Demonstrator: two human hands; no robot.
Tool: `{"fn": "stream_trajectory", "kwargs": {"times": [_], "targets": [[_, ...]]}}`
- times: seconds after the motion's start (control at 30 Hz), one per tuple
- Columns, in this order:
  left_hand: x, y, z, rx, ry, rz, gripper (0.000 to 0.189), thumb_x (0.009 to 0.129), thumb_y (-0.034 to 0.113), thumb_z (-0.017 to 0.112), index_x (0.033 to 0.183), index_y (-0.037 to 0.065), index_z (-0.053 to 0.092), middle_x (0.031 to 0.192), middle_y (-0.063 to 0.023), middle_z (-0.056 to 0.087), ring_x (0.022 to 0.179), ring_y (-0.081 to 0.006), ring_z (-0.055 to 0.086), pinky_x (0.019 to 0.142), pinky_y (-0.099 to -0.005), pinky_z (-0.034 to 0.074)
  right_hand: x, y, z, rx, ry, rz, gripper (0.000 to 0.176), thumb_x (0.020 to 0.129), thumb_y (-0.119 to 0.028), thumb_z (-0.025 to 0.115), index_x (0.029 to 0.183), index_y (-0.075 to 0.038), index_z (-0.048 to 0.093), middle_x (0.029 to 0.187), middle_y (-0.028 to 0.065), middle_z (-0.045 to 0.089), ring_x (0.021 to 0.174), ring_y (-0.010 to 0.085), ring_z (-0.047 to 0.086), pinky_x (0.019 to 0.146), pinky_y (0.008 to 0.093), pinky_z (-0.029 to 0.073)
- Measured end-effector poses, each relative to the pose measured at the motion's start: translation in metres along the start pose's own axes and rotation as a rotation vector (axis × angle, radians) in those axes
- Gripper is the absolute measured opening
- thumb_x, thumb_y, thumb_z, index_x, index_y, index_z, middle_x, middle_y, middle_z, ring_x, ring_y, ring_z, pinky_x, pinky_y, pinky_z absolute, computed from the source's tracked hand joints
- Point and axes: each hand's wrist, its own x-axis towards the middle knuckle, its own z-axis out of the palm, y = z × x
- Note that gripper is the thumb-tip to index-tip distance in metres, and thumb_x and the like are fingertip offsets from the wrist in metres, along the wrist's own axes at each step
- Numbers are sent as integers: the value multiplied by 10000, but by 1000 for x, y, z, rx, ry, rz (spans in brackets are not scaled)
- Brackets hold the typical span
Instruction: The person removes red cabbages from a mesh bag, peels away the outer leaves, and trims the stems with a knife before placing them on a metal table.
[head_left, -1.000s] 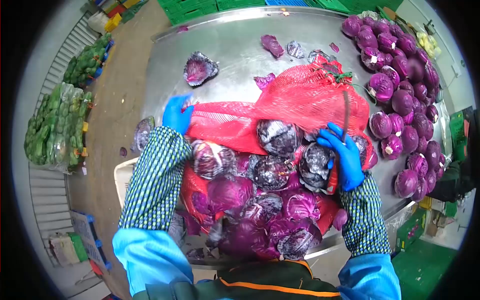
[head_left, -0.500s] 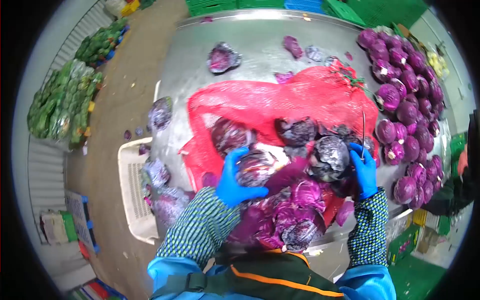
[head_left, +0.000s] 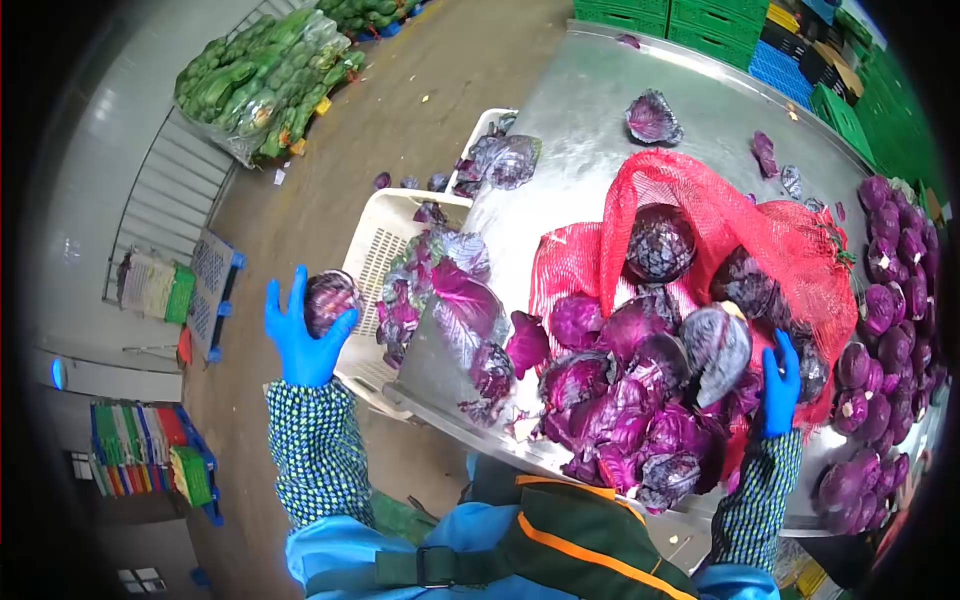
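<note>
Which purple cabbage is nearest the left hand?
The pale-streaked cabbage held in the left hand, beside the white crate in view. The cabbages by the red net and the right-side pile are on the steel table instead.

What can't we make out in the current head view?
All in the head view:
Left hand: how firmly it touches the purple cabbage; thumb and fingers overlap it.
Right hand: anything beneath its palm; the hand hides it.
Cream crate: lower contents, covered by leaves.
Green crates: cut off by the top edge.
</note>
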Motion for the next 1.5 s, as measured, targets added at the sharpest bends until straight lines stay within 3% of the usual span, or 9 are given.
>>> {"fn": "stream_trajectory", "kwargs": {"times": [0.17,0.2,0.23,0.37,0.53,0.67,1.1,1.3,1.5], "targets": [[-22,81,77,-801,-594,65,506,848,56,622,1307,-8,419,1242,-122,505,1093,-202,526,916,-311,457,-12,12,29,97,-140,195,457,861,-151,626,1277,-12,496,1159,60,568,1019,141,519,933,277,388],[-38,118,103,-1012,-935,-444,472,859,83,620,1287,-8,442,1263,-126,498,1112,-219,521,904,-339,471,-12,0,28,59,-128,281,438,864,-141,617,1263,-4,502,1138,60,576,1001,131,525,910,280,405],[-62,157,134,-1064,-928,38,508,862,137,632,1301,-7,420,1273,-166,484,1130,-248,516,884,-366,486,-6,13,21,109,-153,254,424,867,-135,608,1259,-8,505,1129,76,578,1005,127,527,889,276,417],[-101,249,262,-740,-1010,-71,897,739,480,717,1381,16,296,1362,-205,392,1202,-349,449,900,-455,460,0,-9,48,259,-197,259,563,861,-194,614,1343,-18,382,1168,116,553,1028,168,536,862,293,439],[-90,267,207,-1504,-1600,-713,880,763,253,754,1384,-24,196,1290,-170,446,1140,-259,504,948,-385,437,-48,-53,46,439,-144,451,480,843,-181,602,1272,-24,454,1187,92,549,954,169,562,726,266,475],[-86,207,154,-1487,-1199,49,838,704,106,784,1360,28,268,1335,-131,366,1234,-232,389,1025,-370,344,-130,-65,41,702,-106,462,270,857,-152,560,1082,-9,599,1091,107,589,553,125,539,477,226,429],[-114,243,156,-55,-473,1638,901,519,320,814,1334,264,434,1420,-128,331,1302,-380,280,991,-626,247,-181,-20,71,546,84,544,470,843,-83,594,1268,-72,393,1177,69,518,815,106,547,539,222,459],[-72,242,218,-697,-1546,688,947,500,308,860,1287,31,413,1245,-168,456,1148,-331,476,986,-420,389,-194,-29,49,728,88,690,524,915,-136,507,1406,-141,323,1124,49,539,809,98,568,586,234,494],[-139,222,160,-331,-756,751,1056,464,330,874,1341,62,352,1189,-187,408,1102,-361,409,990,-457,339,-202,-13,62,127,51,93,520,911,-165,534,1398,-141,352,901,75,569,756,130,538,666,290,456]]}}
